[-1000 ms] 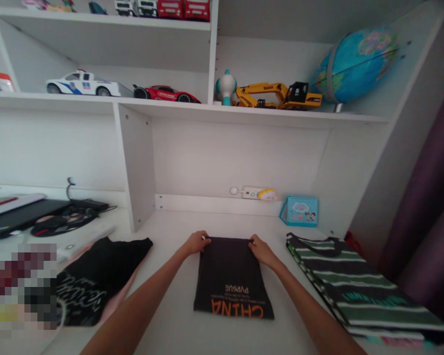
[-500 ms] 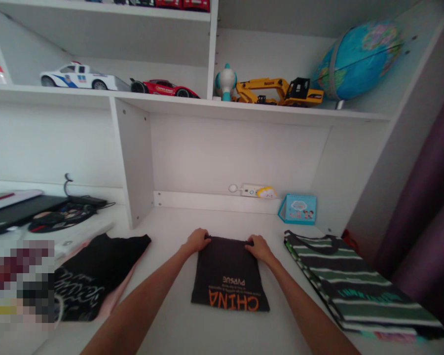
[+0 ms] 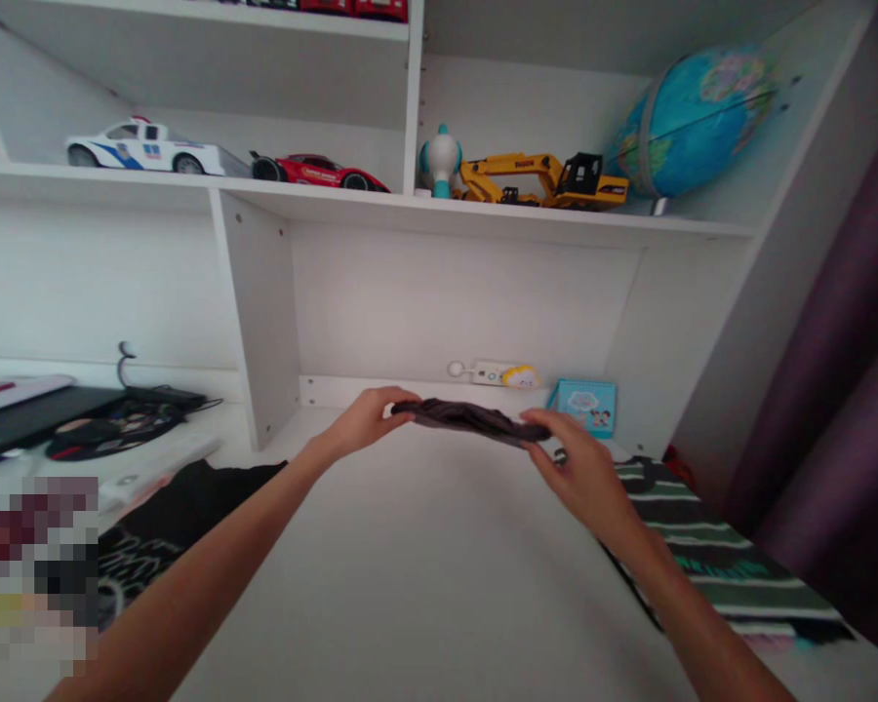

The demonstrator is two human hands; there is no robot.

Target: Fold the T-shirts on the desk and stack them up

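A folded dark T-shirt (image 3: 468, 416) is held up off the white desk, seen nearly edge-on, so its printed face is hidden. My left hand (image 3: 370, 417) pinches its left end between thumb and fingers. At the other end, my right hand (image 3: 571, 463) grips it the same way. To the left, partly behind my left forearm, lies a black shirt (image 3: 190, 507) with white lettering. A pile of folded shirts, topped by a striped green one (image 3: 724, 546), rests on the right, partly covered by my right forearm.
At the back of the desk (image 3: 410, 585) are a power strip (image 3: 487, 372) and a blue desk calendar (image 3: 586, 405). A shelf above holds toy cars, a yellow toy excavator (image 3: 541, 180) and a globe (image 3: 695, 122). Cables and a dark flat device (image 3: 51, 419) lie at left.
The T-shirt lay flat on the desk with its orange print showing; both hands have raised it and tipped it edge-on. My right hand has moved further right.
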